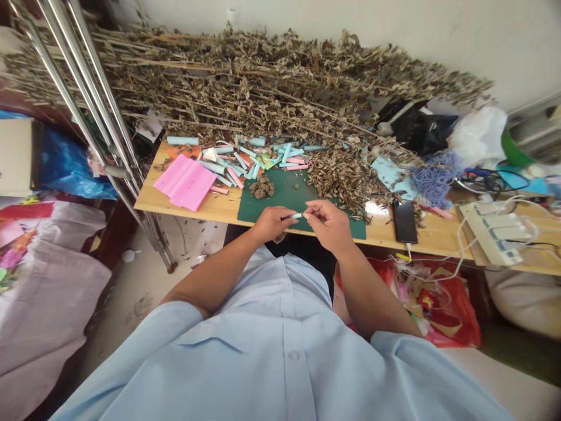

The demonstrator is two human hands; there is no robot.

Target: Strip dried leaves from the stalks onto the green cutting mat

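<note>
Between my two hands is a small light-blue paper tube (297, 216), held over the front edge of the green cutting mat (280, 199). My left hand (272, 224) is closed on its left end. At the right end, the thumb and fingertips of my right hand (326, 225) pinch together; whether they hold a bit of leaf there is too small to tell. Beyond my hands, a clump of crumbled dried herb (262, 187) sits on the mat. A pile of dried leaves (337, 175) covers the mat's right part. Several blue and pink paper rolls (249, 161) lie behind.
Bundles of dried stalks (263, 82) stretch along the wall. Pink paper sheets (187, 182) lie on the left of the wooden table (151, 196). On the right are a phone (405, 220), blue yarn (436, 178) and a power strip (491, 231). Metal crutches (109, 140) lean at left.
</note>
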